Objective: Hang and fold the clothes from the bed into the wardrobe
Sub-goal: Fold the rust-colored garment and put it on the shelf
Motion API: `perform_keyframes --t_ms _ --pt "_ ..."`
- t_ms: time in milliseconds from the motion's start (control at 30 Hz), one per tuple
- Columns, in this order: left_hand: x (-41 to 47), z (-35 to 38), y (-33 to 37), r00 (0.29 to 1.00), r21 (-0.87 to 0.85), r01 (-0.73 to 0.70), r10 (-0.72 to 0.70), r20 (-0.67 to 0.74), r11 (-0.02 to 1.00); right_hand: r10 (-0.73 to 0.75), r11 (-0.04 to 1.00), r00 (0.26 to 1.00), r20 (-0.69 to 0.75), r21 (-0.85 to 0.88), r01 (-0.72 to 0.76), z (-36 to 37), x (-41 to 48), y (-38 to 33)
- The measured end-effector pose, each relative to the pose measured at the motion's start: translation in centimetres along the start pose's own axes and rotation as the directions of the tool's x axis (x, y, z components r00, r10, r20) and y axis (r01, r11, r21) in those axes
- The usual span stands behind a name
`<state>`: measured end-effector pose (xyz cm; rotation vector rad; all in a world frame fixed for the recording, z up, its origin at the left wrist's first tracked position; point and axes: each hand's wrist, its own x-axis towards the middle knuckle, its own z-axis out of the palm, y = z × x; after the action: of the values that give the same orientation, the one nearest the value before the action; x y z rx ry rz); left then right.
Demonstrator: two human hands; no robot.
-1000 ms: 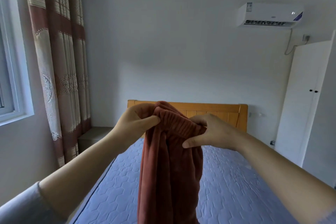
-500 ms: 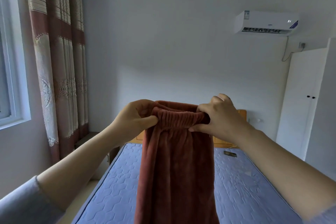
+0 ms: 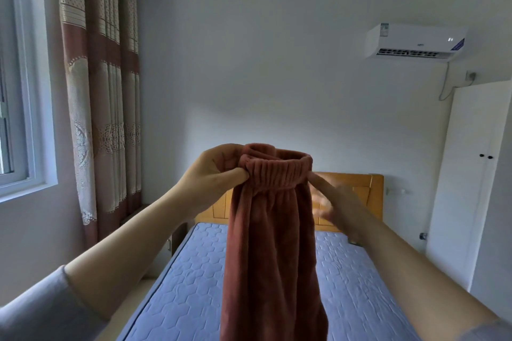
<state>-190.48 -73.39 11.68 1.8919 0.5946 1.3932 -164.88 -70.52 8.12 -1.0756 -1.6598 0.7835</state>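
A pair of rust-red fleece trousers (image 3: 271, 243) hangs straight down in front of me, elastic waistband at the top. My left hand (image 3: 213, 174) pinches the left end of the waistband between thumb and fingers. My right hand (image 3: 335, 202) is blurred beside the right end of the waistband, fingers stretched out; only a fingertip reaches the fabric. Beneath the trousers lies the bed (image 3: 360, 271) with its blue quilted mattress. The white wardrobe (image 3: 465, 188) stands at the right with its doors closed.
A wooden headboard (image 3: 368, 191) backs the bed against the far wall. Patterned curtains (image 3: 102, 119) and a window (image 3: 16, 91) fill the left side. An air conditioner (image 3: 415, 40) hangs high on the right. A low bedside cabinet (image 3: 174, 241) sits left of the bed.
My right hand has let go of the waistband and dropped to the right with its fingers spread. The waistband now hangs stretched wider from my left hand, and my view has tilted up.
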Motion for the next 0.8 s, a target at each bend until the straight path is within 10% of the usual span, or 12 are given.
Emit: perform_keyframes --t_ms 133,433,633,800 --pt "-0.4 -0.9 -0.3 0.999 0.028 0.021 -0.02 -0.042 0.999 0.01 0.93 0.936 0.351 0.341 -0.138 1.3 -0.6 1.6" --pt "-1.0 -4.1 1.5 0.971 0.255 0.182 -0.132 -0.199 0.95 -0.101 0.933 0.989 0.111 0.354 0.056 3.8 0.3 -1.7" --pt "-0.5 -3.0 5.4 0.991 0.836 -0.021 -0.099 0.09 0.548 -0.166 0.963 0.961 0.219 0.248 0.11 5.6 0.9 -4.1" --pt "1.4 -3.1 5.7 0.94 0.915 0.064 -0.332 0.079 0.399 -0.212 0.966 0.951 0.226 0.197 0.168 6.9 0.4 -4.5"
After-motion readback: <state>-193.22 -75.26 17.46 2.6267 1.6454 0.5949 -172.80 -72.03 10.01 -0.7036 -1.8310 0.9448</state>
